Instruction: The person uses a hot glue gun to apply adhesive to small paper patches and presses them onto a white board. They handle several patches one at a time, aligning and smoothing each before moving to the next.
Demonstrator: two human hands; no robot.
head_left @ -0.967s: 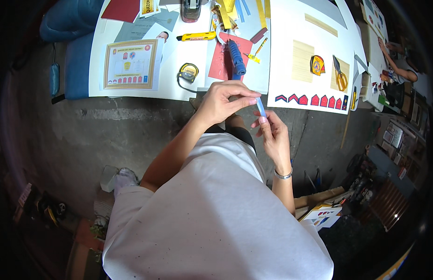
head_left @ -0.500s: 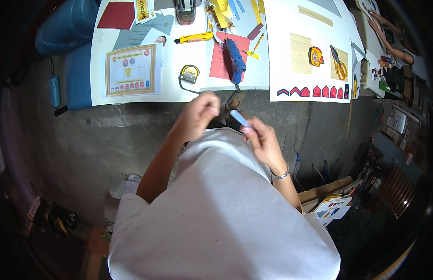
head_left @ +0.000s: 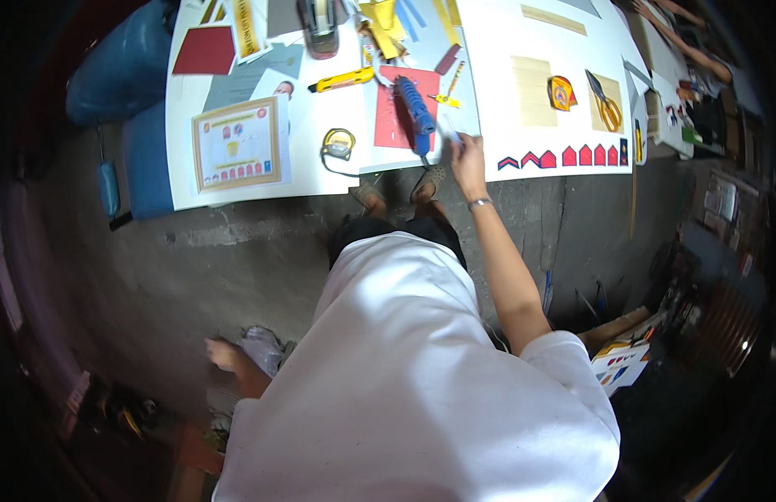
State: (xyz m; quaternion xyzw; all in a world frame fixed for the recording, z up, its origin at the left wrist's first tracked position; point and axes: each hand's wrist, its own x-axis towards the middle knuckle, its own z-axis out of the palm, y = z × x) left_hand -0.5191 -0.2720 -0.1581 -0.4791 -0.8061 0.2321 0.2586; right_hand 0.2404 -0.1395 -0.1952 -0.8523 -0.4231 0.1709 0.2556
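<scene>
My right hand reaches over the table's front edge, its fingers closed on a pale blue strip smeared by motion. Just left of it a blue glue gun lies on a red sheet. A small yellow blade tool is just beyond the fingertips. Down at my left side, away from the table, hangs my left hand, beside a clear plastic bag; it is small and blurred, so its fingers cannot be made out.
A framed certificate, a tape measure and a yellow cutter lie on the left. On the right are an orange tape measure, scissors and a row of red badges. A blue chair stands at far left.
My right hand has moved forward from in front of my body to the table with the pale blue strip. My left hand has dropped back to my left side.
</scene>
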